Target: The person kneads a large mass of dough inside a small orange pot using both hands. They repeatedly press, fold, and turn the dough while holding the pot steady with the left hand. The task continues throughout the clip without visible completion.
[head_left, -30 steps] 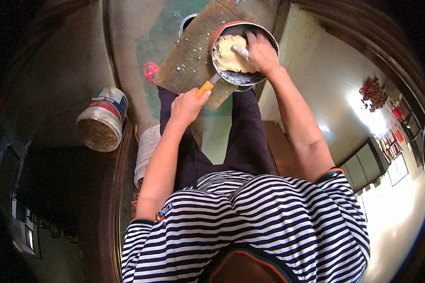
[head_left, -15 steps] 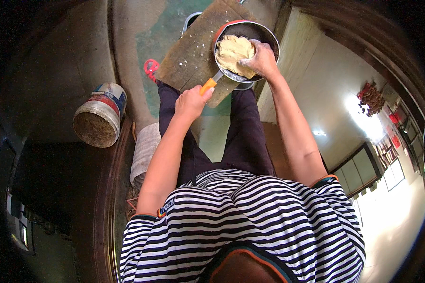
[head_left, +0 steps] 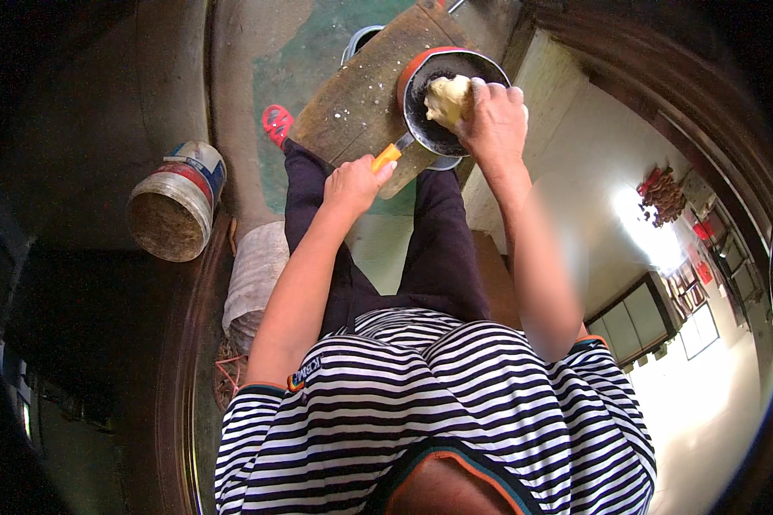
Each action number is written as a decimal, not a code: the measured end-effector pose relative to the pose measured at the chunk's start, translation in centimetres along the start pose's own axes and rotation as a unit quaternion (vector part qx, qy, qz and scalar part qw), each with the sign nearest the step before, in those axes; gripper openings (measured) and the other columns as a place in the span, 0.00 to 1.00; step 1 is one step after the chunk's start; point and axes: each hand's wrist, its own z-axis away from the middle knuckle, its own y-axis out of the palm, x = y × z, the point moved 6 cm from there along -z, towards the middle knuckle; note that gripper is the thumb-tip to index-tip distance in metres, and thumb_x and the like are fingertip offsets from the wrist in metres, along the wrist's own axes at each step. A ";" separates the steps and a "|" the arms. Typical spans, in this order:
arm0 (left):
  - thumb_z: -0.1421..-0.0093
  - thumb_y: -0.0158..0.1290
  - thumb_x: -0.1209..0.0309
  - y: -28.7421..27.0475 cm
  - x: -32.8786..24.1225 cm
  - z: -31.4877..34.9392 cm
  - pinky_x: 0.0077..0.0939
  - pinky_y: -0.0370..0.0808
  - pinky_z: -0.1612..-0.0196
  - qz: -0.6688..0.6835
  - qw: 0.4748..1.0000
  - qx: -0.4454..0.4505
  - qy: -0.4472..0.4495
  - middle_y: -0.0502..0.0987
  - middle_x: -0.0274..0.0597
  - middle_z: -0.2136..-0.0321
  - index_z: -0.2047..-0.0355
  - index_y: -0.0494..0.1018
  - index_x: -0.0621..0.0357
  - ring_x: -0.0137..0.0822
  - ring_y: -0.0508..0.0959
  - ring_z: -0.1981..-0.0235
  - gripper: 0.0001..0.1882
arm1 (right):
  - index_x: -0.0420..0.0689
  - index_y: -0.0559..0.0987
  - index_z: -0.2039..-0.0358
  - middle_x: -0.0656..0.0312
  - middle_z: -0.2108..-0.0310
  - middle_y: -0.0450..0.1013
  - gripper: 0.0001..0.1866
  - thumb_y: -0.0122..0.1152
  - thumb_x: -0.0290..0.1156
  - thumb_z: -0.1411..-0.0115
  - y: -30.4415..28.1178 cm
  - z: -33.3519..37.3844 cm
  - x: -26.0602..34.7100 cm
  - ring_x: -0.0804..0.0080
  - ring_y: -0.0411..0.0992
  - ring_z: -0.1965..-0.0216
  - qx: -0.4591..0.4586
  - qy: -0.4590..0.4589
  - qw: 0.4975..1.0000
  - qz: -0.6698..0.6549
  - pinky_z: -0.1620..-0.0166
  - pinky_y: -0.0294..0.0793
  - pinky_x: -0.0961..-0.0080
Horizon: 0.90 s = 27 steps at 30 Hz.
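A red-rimmed frying pan (head_left: 414,84) with a dark inside rests over the right part of a worn wooden board (head_left: 339,112). My left hand (head_left: 352,184) is wrapped round its orange handle (head_left: 386,158). Over the pan, my right hand (head_left: 495,124) grips a lump of pale yellow dough (head_left: 447,101), its fingers curled over the right side. The dough looks lifted and tilted, so the dark floor of the pan shows around it. Part of the dough is hidden behind my fingers. White floury specks dot the board.
A dirty white bucket (head_left: 173,210) lies on its side at the left. A pale sack (head_left: 259,275) stands beside my left leg. The rim of a container (head_left: 362,39) shows behind the board, and a red shoe (head_left: 276,125) is at its left edge.
My right hand has gathered up the dough, which was spread wide in the pan, and turned it into a narrower lump toward the right. My left hand keeps the handle.
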 end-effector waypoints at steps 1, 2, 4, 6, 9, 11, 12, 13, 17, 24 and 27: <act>0.39 0.45 0.39 0.1 -0.1 0.0 0.51 0.73 0.56 0.008 1.000 0.002 0.001 0.79 0.59 0.65 0.61 0.76 0.56 0.58 0.79 0.59 0.31 | 0.49 0.75 0.52 0.60 0.60 0.73 0.30 0.71 0.38 0.59 0.4 -0.3 0.4 0.57 0.69 0.58 -0.009 -0.011 1.000 0.004 0.56 0.71 0.62; 0.39 0.44 0.39 0.2 -0.1 0.0 0.52 0.73 0.56 0.016 1.000 0.004 0.001 0.79 0.59 0.65 0.61 0.75 0.56 0.59 0.78 0.59 0.31 | 0.50 0.76 0.53 0.61 0.62 0.72 0.29 0.72 0.42 0.57 1.0 -0.5 1.0 0.59 0.69 0.58 -0.025 -0.043 0.999 0.013 0.57 0.71 0.63; 0.39 0.44 0.39 0.1 -0.1 -0.1 0.53 0.72 0.57 0.024 1.000 0.006 0.006 0.79 0.60 0.65 0.61 0.75 0.57 0.60 0.78 0.59 0.31 | 0.51 0.78 0.57 0.63 0.62 0.73 0.23 0.71 0.44 0.54 1.0 -0.7 1.5 0.62 0.69 0.60 -0.094 -0.084 0.992 -0.017 0.59 0.71 0.65; 0.39 0.45 0.39 0.0 -0.2 0.0 0.53 0.72 0.57 0.027 1.000 0.008 0.013 0.79 0.60 0.66 0.61 0.75 0.56 0.60 0.78 0.59 0.30 | 0.50 0.80 0.62 0.64 0.64 0.74 0.18 0.70 0.43 0.53 1.2 -0.8 1.1 0.63 0.70 0.61 -0.133 -0.093 0.986 -0.045 0.58 0.72 0.67; 0.39 0.45 0.39 0.0 0.1 -0.2 0.53 0.72 0.58 0.019 1.000 0.009 0.004 0.79 0.61 0.67 0.61 0.75 0.56 0.61 0.78 0.60 0.30 | 0.51 0.82 0.68 0.65 0.67 0.75 0.12 0.69 0.41 0.51 1.7 -1.3 0.0 0.63 0.71 0.63 -0.172 -0.045 0.980 -0.088 0.59 0.72 0.68; 0.39 0.45 0.39 0.0 0.0 -0.2 0.53 0.72 0.58 0.020 1.000 0.013 0.002 0.79 0.61 0.67 0.61 0.75 0.57 0.61 0.78 0.60 0.31 | 0.52 0.81 0.70 0.66 0.69 0.73 0.11 0.68 0.43 0.51 2.4 -1.3 -0.7 0.63 0.70 0.64 -0.197 -0.019 0.972 -0.126 0.62 0.70 0.65; 0.39 0.45 0.39 -0.1 0.0 -0.1 0.53 0.72 0.58 0.020 1.000 0.015 0.001 0.79 0.61 0.68 0.61 0.75 0.57 0.61 0.78 0.60 0.31 | 0.54 0.82 0.71 0.67 0.70 0.74 0.09 0.68 0.42 0.52 2.7 -1.3 -0.9 0.63 0.70 0.64 -0.209 -0.004 0.968 -0.138 0.61 0.70 0.65; 0.38 0.45 0.39 0.0 0.0 -0.2 0.53 0.72 0.58 0.021 1.000 0.013 0.004 0.79 0.61 0.68 0.62 0.75 0.57 0.61 0.78 0.60 0.31 | 0.55 0.82 0.72 0.67 0.70 0.74 0.08 0.68 0.41 0.52 3.0 -1.3 -1.0 0.62 0.70 0.64 -0.198 0.026 0.970 -0.137 0.61 0.70 0.64; 0.39 0.45 0.39 0.1 0.3 -0.2 0.53 0.72 0.58 0.024 1.000 0.014 0.007 0.79 0.61 0.68 0.62 0.75 0.57 0.61 0.78 0.60 0.31 | 0.58 0.83 0.74 0.67 0.70 0.74 0.05 0.68 0.40 0.53 2.8 -1.0 -0.2 0.61 0.70 0.63 -0.169 0.122 0.969 -0.131 0.58 0.69 0.61; 0.39 0.45 0.39 -0.3 0.0 -0.4 0.53 0.72 0.58 0.022 0.999 0.027 0.004 0.79 0.61 0.68 0.62 0.75 0.58 0.61 0.78 0.60 0.31 | 0.57 0.83 0.60 0.66 0.61 0.78 0.16 0.64 0.47 0.47 4.8 -0.7 -0.3 0.61 0.74 0.57 -0.094 0.160 0.968 -0.167 0.53 0.72 0.61; 0.39 0.45 0.39 -0.4 0.0 -0.6 0.53 0.72 0.58 0.010 1.000 0.025 0.006 0.79 0.61 0.68 0.62 0.75 0.58 0.60 0.78 0.61 0.31 | 0.56 0.83 0.60 0.66 0.63 0.78 0.17 0.64 0.49 0.48 5.4 -0.7 0.0 0.61 0.75 0.62 -0.059 0.197 0.967 -0.151 0.58 0.74 0.61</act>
